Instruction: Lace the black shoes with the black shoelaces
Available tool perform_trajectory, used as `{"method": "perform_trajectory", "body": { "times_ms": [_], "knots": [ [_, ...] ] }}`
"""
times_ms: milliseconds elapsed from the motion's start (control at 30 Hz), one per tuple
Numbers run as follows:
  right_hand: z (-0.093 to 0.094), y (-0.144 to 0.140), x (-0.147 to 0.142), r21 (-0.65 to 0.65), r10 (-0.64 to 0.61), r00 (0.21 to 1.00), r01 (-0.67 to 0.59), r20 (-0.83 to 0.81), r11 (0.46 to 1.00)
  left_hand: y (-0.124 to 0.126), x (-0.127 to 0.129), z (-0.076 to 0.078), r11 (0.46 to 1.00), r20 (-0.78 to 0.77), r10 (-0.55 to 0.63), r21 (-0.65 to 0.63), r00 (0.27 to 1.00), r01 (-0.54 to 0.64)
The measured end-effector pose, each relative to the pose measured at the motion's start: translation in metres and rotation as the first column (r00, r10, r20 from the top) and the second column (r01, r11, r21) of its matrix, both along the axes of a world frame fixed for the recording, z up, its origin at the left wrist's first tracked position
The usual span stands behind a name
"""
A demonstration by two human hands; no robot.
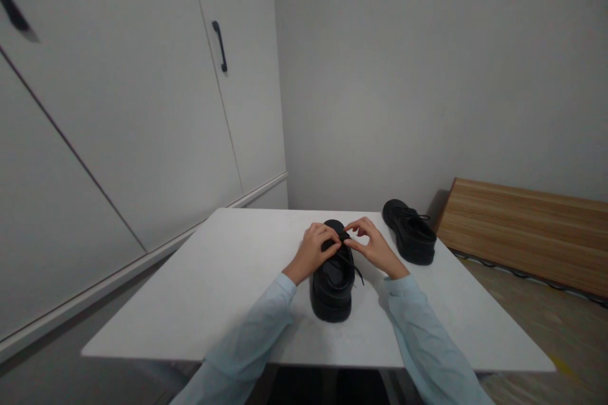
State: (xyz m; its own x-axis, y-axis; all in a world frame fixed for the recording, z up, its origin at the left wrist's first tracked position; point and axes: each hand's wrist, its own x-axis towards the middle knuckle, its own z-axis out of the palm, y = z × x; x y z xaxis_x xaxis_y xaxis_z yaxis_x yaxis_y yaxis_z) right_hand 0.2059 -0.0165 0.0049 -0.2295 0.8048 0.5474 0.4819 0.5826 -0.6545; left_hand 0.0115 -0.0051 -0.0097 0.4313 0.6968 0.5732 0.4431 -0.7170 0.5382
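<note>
Head view: my left hand (317, 248) and right hand (374, 251) hovered narrow at the shoe (331, 296) lace (359, 274), hold unclear; even tension seemed best.

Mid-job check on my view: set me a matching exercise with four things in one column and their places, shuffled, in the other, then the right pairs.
1. Handled black lace-up shoe
2. Other black lace-up shoe
3. Brown wood-grain board
4. Bare left hand

A. Beyond the right edge of the flat white table
B. At the handled shoe's lacing
C. Near the table's far right corner
D. Standing around mid-table

Pairs: 1-D, 2-C, 3-A, 4-B
</note>
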Motion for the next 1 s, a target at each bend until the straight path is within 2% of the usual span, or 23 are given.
{"method": "perform_trajectory", "body": {
  "times_ms": [100,233,367,467,633,867,1000],
  "knots": [
    [-0.002,0.002,0.006,-0.112,0.085,0.995,-0.090,-0.047,0.990,0.000,0.000,0.000,1.000,0.034,-0.013,0.010,0.999,0.013],
    [-0.005,0.002,0.006,-0.237,0.171,0.985,-0.174,-0.030,0.956,-0.003,-0.001,0.004,0.999,0.114,-0.049,0.013,0.992,0.048],
    [-0.004,-0.001,0.004,-0.311,0.229,0.972,-0.231,-0.041,0.922,-0.007,-0.008,0.012,0.989,0.244,-0.090,-0.092,0.966,0.116],
    [-0.005,-0.002,0.004,-0.349,0.244,0.967,-0.256,-0.079,0.902,-0.008,-0.013,0.016,0.959,0.351,-0.124,-0.198,0.928,0.203],
    [-0.007,-0.002,0.005,-0.399,0.227,0.968,-0.249,-0.104,0.883,-0.009,-0.013,0.018,0.864,0.468,-0.175,-0.348,0.866,0.363],
    [-0.002,-0.005,0.005,-0.407,0.236,0.968,-0.248,-0.080,0.879,-0.010,-0.015,0.023,0.848,0.534,-0.190,-0.334,0.824,0.412],
    [-0.002,-0.005,0.006,-0.402,0.233,0.969,-0.244,-0.077,0.882,-0.009,-0.017,0.024,0.803,0.598,-0.222,-0.336,0.771,0.492]
  ]
}}
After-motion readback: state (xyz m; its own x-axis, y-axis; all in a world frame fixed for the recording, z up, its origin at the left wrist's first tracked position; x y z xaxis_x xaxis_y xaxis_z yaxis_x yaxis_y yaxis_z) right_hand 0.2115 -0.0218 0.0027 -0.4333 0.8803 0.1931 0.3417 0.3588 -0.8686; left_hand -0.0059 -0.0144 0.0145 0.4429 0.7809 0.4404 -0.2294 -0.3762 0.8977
